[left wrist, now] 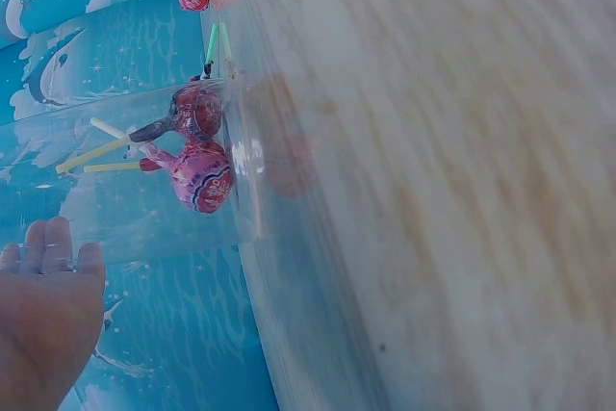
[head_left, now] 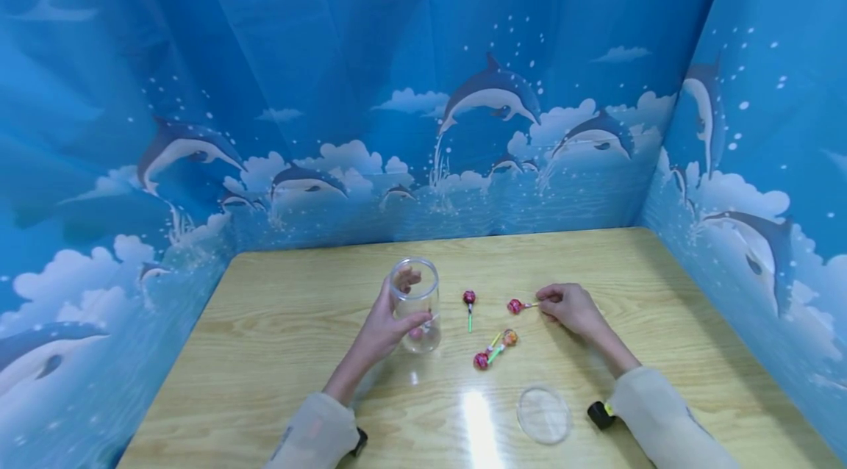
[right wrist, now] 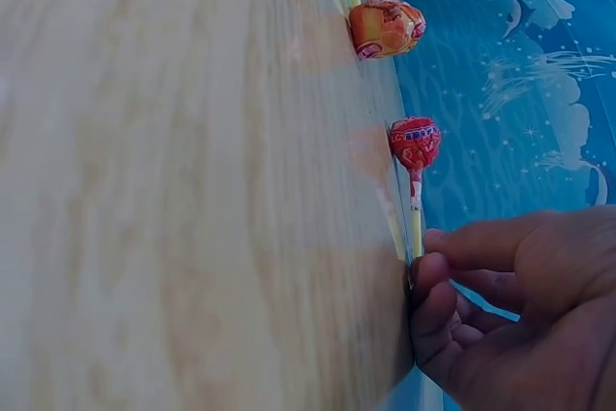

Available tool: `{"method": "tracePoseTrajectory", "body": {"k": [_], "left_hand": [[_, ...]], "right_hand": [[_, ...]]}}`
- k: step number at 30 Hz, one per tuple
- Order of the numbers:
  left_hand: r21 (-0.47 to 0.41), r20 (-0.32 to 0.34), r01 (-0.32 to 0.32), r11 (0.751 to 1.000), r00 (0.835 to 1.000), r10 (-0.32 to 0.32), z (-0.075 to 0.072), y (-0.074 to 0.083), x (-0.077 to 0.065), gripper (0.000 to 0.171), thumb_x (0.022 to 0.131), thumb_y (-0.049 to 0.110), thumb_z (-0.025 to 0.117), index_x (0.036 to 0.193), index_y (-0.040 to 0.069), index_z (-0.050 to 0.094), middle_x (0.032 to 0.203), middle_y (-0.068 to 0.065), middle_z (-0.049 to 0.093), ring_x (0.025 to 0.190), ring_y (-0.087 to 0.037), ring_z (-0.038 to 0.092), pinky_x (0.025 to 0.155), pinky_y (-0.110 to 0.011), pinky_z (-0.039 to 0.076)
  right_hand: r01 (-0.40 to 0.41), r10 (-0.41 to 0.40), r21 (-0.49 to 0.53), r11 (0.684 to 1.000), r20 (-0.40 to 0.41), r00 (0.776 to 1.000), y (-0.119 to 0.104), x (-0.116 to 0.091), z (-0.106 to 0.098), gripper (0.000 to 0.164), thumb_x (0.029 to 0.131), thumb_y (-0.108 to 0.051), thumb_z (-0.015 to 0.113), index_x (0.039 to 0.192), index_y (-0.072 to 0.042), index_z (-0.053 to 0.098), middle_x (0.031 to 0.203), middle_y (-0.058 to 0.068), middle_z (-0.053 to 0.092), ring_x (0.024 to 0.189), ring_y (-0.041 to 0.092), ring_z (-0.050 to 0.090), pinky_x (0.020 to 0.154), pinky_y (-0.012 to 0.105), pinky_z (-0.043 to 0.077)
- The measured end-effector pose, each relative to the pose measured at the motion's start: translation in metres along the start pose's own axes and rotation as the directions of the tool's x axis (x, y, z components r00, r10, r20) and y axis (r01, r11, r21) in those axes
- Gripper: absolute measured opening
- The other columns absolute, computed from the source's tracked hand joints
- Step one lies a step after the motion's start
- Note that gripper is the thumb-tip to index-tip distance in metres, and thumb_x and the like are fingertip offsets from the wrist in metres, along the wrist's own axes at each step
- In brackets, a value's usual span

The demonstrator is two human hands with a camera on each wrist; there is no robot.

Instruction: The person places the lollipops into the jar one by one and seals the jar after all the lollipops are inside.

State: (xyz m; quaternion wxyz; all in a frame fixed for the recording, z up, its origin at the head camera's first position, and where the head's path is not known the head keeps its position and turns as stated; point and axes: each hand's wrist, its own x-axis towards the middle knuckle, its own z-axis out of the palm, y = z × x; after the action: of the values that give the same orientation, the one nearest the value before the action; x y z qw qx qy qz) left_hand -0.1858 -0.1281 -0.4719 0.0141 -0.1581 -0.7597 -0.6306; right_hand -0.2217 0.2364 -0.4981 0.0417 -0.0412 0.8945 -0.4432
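My left hand [head_left: 389,323] grips a clear plastic jar [head_left: 431,301], fingers behind it and thumb across the near side. The jar stands upright with its mouth open. Wrapped lollipops lie at its bottom; a pink one [left wrist: 202,178] and a dark red one [left wrist: 197,111] show in the left wrist view. On the right, my right hand [head_left: 570,307] pinches the yellow stick of a red lollipop [right wrist: 416,144], which lies at the tabletop. Between the hands are a dark red lollipop [head_left: 469,298] with a green stick, an orange lollipop [head_left: 509,337] and another red lollipop [head_left: 481,360], the last two with sticks side by side.
A clear round lid [head_left: 544,414] lies flat near the front of the wooden table [head_left: 284,351]. Blue dolphin-print curtains [head_left: 370,87] enclose the back and both sides. Light glares off the tabletop left of the lid.
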Motion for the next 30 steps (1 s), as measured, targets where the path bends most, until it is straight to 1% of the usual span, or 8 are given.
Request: {"method": "tracePoseTrajectory", "body": {"k": [4,7,11,14,20,23,26,30], "left_hand": [[-0.003,0.002,-0.003,1.000,1.000,0.003,0.000,0.000,0.000,0.084,0.085,0.011,0.084,0.155,0.015,0.038,0.149,-0.017,0.052,0.140,-0.046,0.041,0.117,-0.069,0.028],[-0.002,0.000,-0.002,1.000,1.000,0.002,0.000,0.000,0.000,0.084,0.085,0.012,0.084,0.155,0.015,0.038,0.149,-0.016,0.053,0.141,-0.046,0.041,0.117,-0.069,0.028],[0.001,-0.003,-0.001,1.000,1.000,0.001,0.000,-0.001,0.000,0.084,0.085,0.009,0.084,0.155,0.013,0.037,0.148,-0.014,0.054,0.141,-0.045,0.041,0.117,-0.068,0.028],[0.004,-0.002,0.001,1.000,1.000,-0.001,0.000,-0.001,0.000,0.084,0.085,0.009,0.084,0.155,0.012,0.037,0.148,-0.013,0.054,0.141,-0.045,0.042,0.117,-0.068,0.029],[0.002,-0.003,0.007,1.000,1.000,-0.007,0.000,0.000,0.000,0.084,0.085,0.011,0.084,0.155,0.015,0.038,0.148,-0.014,0.053,0.140,-0.045,0.042,0.116,-0.068,0.031],[0.006,0.000,0.000,1.000,1.000,0.000,0.001,0.000,0.000,0.083,0.085,0.012,0.084,0.155,0.015,0.038,0.148,-0.016,0.053,0.140,-0.046,0.042,0.115,-0.069,0.031],[0.009,-0.002,-0.002,1.000,1.000,0.002,0.000,0.000,-0.001,0.084,0.085,0.011,0.084,0.154,0.015,0.038,0.148,-0.016,0.053,0.140,-0.046,0.042,0.115,-0.069,0.031],[0.008,-0.001,-0.005,1.000,1.000,0.005,0.000,0.000,-0.001,0.084,0.085,0.010,0.084,0.155,0.015,0.038,0.149,-0.018,0.052,0.140,-0.045,0.042,0.114,-0.069,0.032]], "right_hand": [[-0.012,0.011,-0.041,0.999,-0.008,1.000,0.000,0.002,-0.001,0.021,0.090,0.001,0.071,0.110,0.009,0.072,0.079,0.006,0.070,0.064,0.014,0.060,0.053,0.023,0.050],[-0.003,0.002,-0.104,0.995,-0.015,1.000,-0.001,0.004,-0.001,0.018,0.088,0.000,0.074,0.105,0.006,0.075,0.085,0.009,0.073,0.072,0.016,0.063,0.062,0.027,0.053],[0.009,-0.013,-0.172,0.985,-0.024,1.000,-0.002,0.006,-0.001,0.013,0.087,-0.002,0.076,0.099,0.002,0.078,0.094,0.012,0.076,0.086,0.023,0.068,0.078,0.039,0.058],[0.010,-0.015,-0.188,0.982,-0.026,1.000,-0.002,0.006,0.000,0.009,0.087,-0.004,0.077,0.095,0.000,0.079,0.092,0.011,0.076,0.089,0.027,0.069,0.083,0.046,0.058],[0.028,-0.034,-0.195,0.980,-0.025,0.999,0.001,0.003,-0.001,0.005,0.089,-0.007,0.077,0.091,-0.002,0.079,0.090,0.008,0.076,0.086,0.022,0.067,0.081,0.042,0.056],[-0.006,0.003,-0.116,0.993,-0.021,1.000,0.002,0.000,-0.003,0.008,0.093,-0.007,0.073,0.094,0.000,0.077,0.088,0.008,0.074,0.081,0.018,0.064,0.072,0.034,0.054],[-0.071,0.072,0.055,0.996,-0.004,0.997,0.003,-0.002,-0.006,0.012,0.098,-0.006,0.068,0.101,0.005,0.074,0.083,0.009,0.070,0.073,0.014,0.060,0.062,0.026,0.051],[-0.138,0.131,0.286,0.948,0.044,0.990,0.004,-0.005,-0.010,0.019,0.101,-0.004,0.064,0.111,0.012,0.068,0.083,0.012,0.069,0.069,0.013,0.062,0.059,0.025,0.056]]}}
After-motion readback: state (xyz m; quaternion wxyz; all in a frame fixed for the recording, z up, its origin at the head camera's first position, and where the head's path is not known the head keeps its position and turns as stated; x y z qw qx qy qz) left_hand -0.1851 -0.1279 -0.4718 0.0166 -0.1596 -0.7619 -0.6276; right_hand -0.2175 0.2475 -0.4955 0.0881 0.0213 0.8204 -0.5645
